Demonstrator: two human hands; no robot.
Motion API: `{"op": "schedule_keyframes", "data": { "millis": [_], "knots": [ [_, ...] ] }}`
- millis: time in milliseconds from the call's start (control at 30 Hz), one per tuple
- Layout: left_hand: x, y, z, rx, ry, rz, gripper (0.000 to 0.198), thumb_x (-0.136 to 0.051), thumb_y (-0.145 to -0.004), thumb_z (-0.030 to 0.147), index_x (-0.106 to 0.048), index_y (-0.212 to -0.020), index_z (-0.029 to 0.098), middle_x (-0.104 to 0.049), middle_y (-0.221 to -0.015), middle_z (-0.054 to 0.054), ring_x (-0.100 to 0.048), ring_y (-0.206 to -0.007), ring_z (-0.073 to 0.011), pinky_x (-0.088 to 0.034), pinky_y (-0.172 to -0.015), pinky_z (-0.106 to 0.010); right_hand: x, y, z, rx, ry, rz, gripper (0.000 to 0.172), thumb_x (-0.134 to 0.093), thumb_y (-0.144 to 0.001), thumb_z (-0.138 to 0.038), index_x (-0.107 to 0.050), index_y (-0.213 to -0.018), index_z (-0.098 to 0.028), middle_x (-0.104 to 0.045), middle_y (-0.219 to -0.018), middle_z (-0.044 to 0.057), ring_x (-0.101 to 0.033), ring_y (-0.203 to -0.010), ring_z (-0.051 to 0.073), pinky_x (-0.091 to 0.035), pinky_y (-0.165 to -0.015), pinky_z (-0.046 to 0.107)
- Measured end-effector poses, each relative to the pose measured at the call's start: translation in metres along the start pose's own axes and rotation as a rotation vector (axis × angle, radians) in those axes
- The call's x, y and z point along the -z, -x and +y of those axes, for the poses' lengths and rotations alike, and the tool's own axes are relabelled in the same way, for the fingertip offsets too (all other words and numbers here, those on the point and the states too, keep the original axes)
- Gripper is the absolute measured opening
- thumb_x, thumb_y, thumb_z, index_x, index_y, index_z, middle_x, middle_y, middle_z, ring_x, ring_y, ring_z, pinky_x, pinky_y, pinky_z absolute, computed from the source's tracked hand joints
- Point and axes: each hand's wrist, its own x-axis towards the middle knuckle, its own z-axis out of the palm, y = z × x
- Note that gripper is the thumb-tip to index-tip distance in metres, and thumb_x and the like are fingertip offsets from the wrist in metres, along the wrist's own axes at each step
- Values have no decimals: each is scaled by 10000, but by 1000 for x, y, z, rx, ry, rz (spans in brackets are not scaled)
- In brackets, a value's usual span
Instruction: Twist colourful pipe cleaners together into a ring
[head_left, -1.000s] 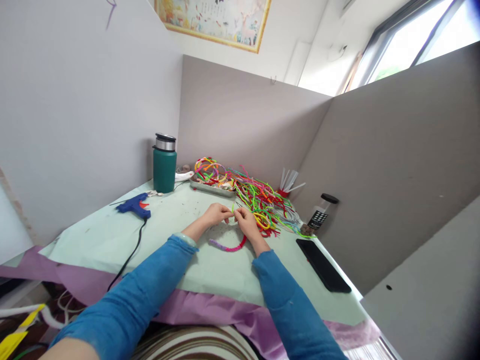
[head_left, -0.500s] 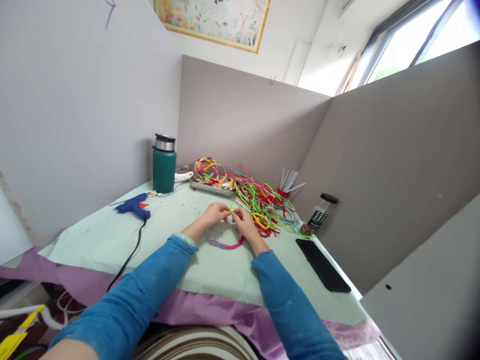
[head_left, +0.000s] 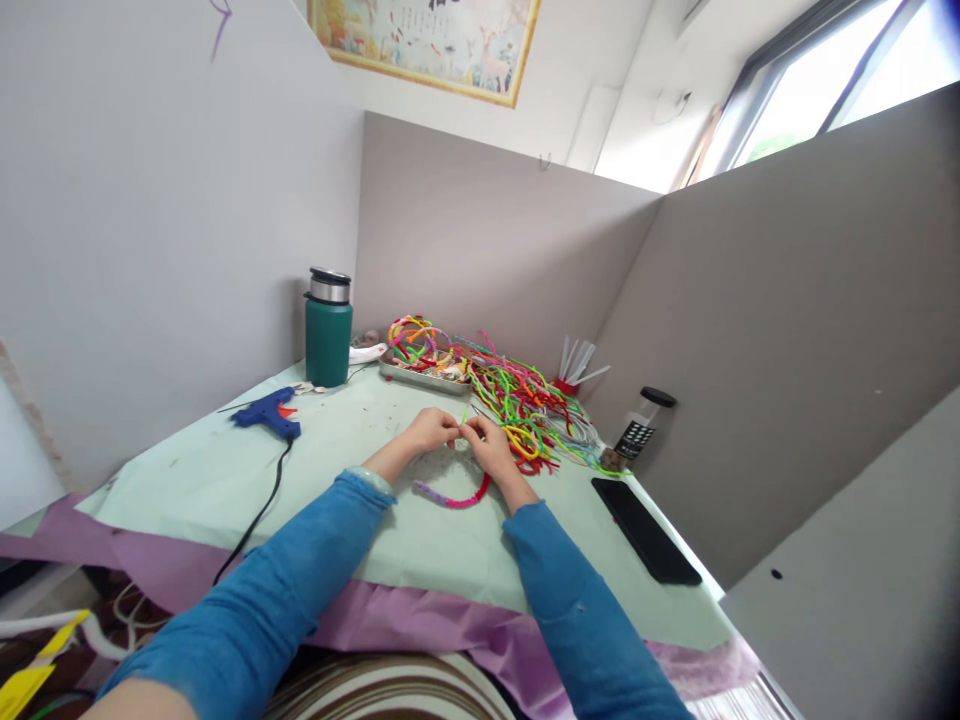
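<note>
Over the middle of the table, my left hand (head_left: 433, 428) and my right hand (head_left: 487, 443) meet fingertip to fingertip, both closed in a pinch. Between them a light green pipe cleaner (head_left: 464, 412) shows a short end sticking up. A curved, fuzzy pipe-cleaner strip (head_left: 459, 502), purple at its free end and pink to red further along, hangs below my hands. Its upper part passes behind my right hand, so I cannot see how it joins the green piece. Just beyond my right hand lies a heap of coloured pipe cleaners (head_left: 517, 395).
A metal tray (head_left: 424, 379) with coloured loops stands behind my hands. To the left are a green bottle (head_left: 328, 340) and a blue glue gun (head_left: 266, 412) with its cord. Rightward are white sticks (head_left: 577, 362), a black-lidded jar (head_left: 639, 430) and a black phone (head_left: 646, 530).
The free end of the curved strip has swung slightly down and to the left. My fingertips have shifted a little, and less of the green piece shows between them.
</note>
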Motion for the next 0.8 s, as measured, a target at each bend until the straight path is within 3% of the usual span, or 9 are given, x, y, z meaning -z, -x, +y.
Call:
{"op": "schedule_keyframes", "data": {
  "millis": [333, 800],
  "knots": [
    [-5, -2, -6, -36, 5, -27, 362, -521, -713, 414, -702, -664, 104, -531, -489, 5, -419, -483, -92, -288, -490, -211, -1, 0, 1, 16, -1, 11, 190, -488, -761, -348, -519, -681, -178, -506, -630, -22, -444, -598, 119, -331, -568, 234],
    [-10, -2, -1, -135, -98, -18, 292, -521, -724, 354, -676, -654, 116, -584, -544, 8, -472, -546, -99, -314, -530, -194, -2, -5, 11, -175, -136, 13, 163, -510, -684, -330, -513, -639, -173, -488, -593, -31, -432, -572, 113, -339, -549, 232]
  ]
}}
